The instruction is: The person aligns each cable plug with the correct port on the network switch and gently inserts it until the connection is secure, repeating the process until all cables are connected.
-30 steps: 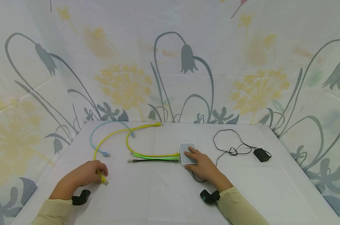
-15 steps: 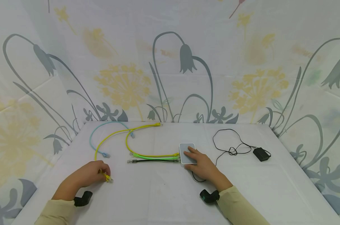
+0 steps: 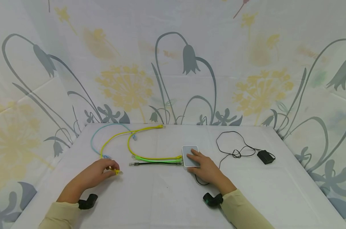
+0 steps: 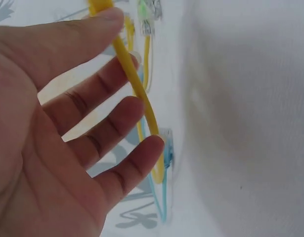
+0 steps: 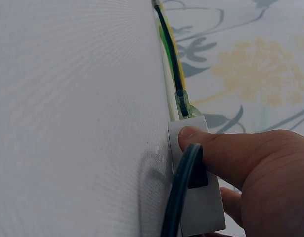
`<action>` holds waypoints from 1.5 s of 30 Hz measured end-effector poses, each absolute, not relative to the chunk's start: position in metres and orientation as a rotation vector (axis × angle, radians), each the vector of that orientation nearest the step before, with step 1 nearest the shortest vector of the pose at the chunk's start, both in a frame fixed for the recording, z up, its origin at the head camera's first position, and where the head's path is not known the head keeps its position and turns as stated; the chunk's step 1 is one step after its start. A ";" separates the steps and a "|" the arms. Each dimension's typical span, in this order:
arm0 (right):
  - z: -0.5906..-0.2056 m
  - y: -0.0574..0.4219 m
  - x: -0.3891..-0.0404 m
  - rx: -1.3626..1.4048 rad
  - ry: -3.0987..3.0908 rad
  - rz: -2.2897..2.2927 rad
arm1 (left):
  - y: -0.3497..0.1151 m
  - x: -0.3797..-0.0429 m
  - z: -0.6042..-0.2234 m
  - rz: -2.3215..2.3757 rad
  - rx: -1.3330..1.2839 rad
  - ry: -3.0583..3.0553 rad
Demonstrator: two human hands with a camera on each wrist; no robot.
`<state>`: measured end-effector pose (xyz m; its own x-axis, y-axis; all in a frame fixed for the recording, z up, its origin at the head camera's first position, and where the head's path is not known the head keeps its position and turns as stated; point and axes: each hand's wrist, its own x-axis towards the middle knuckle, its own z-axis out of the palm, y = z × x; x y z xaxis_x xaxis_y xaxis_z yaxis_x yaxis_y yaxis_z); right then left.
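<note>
My left hand [image 3: 94,174] pinches a yellow network cable [image 3: 113,135] close to its plug, just above the table at the left. In the left wrist view the cable [image 4: 137,84] runs down past the other fingers. With its thumb on the near side and fingers over the top, my right hand [image 3: 208,171] grips a small grey-and-white box [image 3: 189,162]. Black [image 3: 158,163] and green [image 3: 145,158] short cables and a second yellow strand [image 3: 129,144] meet the box's left side. The right wrist view shows a dark lead at a socket beside the thumb on the box [image 5: 203,215].
A light blue network cable [image 3: 92,136] curves behind my left hand, its near plug close to the knuckles. To the right lie a black power adapter [image 3: 266,157] and its looped cord [image 3: 218,140]. A flowered cloth backdrop [image 3: 173,79] rises behind the white table [image 3: 167,197].
My left hand has moved right and a little away from me, bringing the yellow cable's plug along and turning it rightward. The right hand and the box have stayed put.
</note>
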<state>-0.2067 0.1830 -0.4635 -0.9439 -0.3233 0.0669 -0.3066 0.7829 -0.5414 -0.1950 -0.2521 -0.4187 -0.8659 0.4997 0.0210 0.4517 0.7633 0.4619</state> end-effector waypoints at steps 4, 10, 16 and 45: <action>-0.463 0.183 -0.207 -0.533 2.938 -0.890 | -0.248 -0.193 -0.417 0.757 0.802 2.865; -0.464 0.183 -0.207 -0.523 2.940 -0.879 | -0.241 -0.195 -0.418 0.815 0.836 2.858; -0.465 0.183 -0.208 -0.509 2.940 -0.881 | -0.233 -0.199 -0.419 0.850 0.873 2.861; -0.466 0.184 -0.208 -0.526 2.931 -0.915 | -0.168 -0.224 -0.412 0.967 0.824 2.900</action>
